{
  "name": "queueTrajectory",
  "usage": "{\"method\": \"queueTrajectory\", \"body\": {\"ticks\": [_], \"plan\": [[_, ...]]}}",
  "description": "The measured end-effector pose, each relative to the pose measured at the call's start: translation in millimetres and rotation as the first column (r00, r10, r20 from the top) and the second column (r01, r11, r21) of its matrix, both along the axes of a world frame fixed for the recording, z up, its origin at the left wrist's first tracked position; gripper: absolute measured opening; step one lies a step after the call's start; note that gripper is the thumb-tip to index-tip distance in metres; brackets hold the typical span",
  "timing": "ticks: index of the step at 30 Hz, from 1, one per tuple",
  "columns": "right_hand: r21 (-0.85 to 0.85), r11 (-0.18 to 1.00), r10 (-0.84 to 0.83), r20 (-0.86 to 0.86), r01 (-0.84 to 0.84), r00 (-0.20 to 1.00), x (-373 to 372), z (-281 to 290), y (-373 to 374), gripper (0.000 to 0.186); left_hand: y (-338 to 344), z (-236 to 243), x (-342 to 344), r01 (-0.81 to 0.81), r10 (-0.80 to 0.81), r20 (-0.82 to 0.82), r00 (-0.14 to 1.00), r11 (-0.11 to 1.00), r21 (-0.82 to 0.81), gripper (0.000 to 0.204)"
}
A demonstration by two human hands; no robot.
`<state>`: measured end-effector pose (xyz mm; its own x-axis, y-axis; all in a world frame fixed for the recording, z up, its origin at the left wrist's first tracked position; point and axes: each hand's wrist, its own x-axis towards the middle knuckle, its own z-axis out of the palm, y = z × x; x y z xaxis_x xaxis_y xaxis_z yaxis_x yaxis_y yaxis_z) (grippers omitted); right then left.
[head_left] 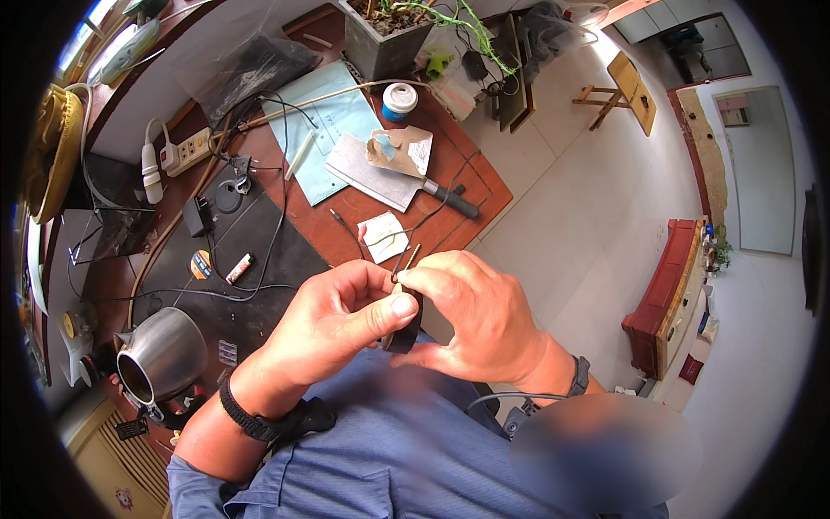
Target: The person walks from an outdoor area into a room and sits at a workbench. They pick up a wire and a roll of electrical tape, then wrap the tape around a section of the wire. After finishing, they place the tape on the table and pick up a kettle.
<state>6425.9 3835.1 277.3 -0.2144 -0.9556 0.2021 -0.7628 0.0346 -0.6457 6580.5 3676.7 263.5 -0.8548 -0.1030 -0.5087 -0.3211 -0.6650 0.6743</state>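
Close in front of my body, both hands meet around a small dark flat piece (404,336). My left hand (333,316) is closed on it, the thumb pressed along its upper side. From the right, my right hand (480,316) grips the same piece, with the index fingertip by its top end. A thin brassy rod (414,256), perhaps threaded, sticks up past that fingertip. Beside it a thin black cord (432,214) reaches the fingers from the table; whether it joins the piece is hidden. Most of the piece lies behind my fingers.
Ahead on the table lie a cleaver (380,173), torn cardboard (406,149), a blue-and-white tub (399,101) and a white paper (385,237). At left are a power strip (188,153), a lighter (239,268) and a metal pitcher (164,355). A potted plant (385,39) stands at the back.
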Motion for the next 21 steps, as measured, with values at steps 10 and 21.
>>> {"method": "queueTrajectory", "body": {"ticks": [10, 21], "plan": [[0.004, 0.999, 0.039, 0.105, -0.039, 0.994, -5, -6, 6, 0.075, -12, -8, 1, 0.144, -0.141, 0.044, 0.989, 0.987, -0.073, 0.031], [0.108, 0.989, 0.062, 0.3, -0.098, 0.952, -13, 5, 3, 0.071, -13, -12, 2, 0.161, -0.157, 0.042, 0.987, 0.98, -0.119, 0.023]]}}
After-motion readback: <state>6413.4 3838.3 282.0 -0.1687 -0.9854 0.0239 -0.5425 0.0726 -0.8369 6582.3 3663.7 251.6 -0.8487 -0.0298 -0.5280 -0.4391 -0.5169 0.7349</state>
